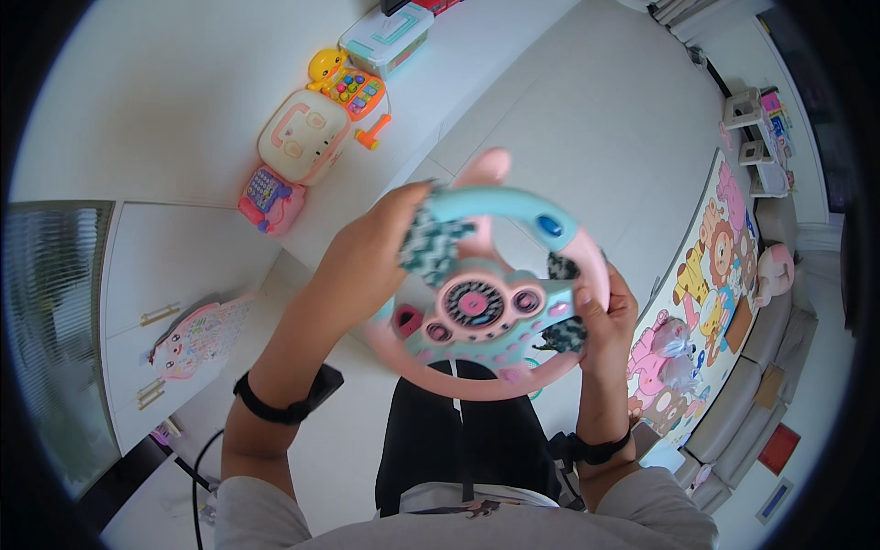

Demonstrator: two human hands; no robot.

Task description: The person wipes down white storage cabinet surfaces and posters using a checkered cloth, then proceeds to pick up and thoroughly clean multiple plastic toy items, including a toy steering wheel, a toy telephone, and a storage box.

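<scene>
A toy steering wheel (474, 386) in pink and light blue, with dials and small buttons on its hub, is held up in front of my body. At its upper left, my left hand (378, 240) is closed on a dark green and white patterned cloth (430, 240) lying against the rim; the fingertips are hidden by cloth and wheel. My right hand (608, 313) grips the right side of the rim, thumb on the front. More of the patterned cloth shows behind the wheel beside my right hand. A pink part sticks up behind the top of the rim.
Along the white cabinet top (405, 113) stand a pink toy phone (271, 199), a cream case (306, 137), an orange duck toy (354, 89), an orange toy hammer (373, 133) and a lidded box (386, 38). To the right lie an animal-print play mat (687, 302) and a grey sofa (729, 405).
</scene>
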